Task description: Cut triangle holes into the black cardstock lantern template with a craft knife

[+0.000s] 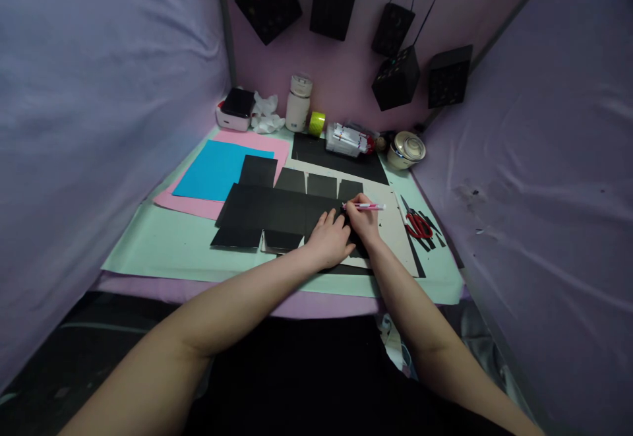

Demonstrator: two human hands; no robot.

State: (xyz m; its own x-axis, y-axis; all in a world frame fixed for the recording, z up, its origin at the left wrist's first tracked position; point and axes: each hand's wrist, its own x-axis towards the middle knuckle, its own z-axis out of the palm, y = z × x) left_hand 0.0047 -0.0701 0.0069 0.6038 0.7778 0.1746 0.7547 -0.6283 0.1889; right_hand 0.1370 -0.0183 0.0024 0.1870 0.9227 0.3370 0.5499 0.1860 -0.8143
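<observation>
A black card sheet [277, 206] with cut flaps along its far and near edges lies on the table. My left hand [330, 241] rests on its right part, fingers spread and holding nothing. Just to the right, my right hand [363, 219] grips a pink and white pen [370, 206], whose tip end points left over the black card. Under the card is a pale board [395, 228], with more black card partly beneath it. The pen's exact contact with the card is too small to tell.
Red-handled scissors [418, 225] lie among black scraps on the right. Blue sheet [212, 171] and pink sheet [185, 208] sit at the left. A white bottle [298, 105], yellow tape [317, 123] and a round tin [406, 150] stand behind. Black boxes [396, 80] hang above.
</observation>
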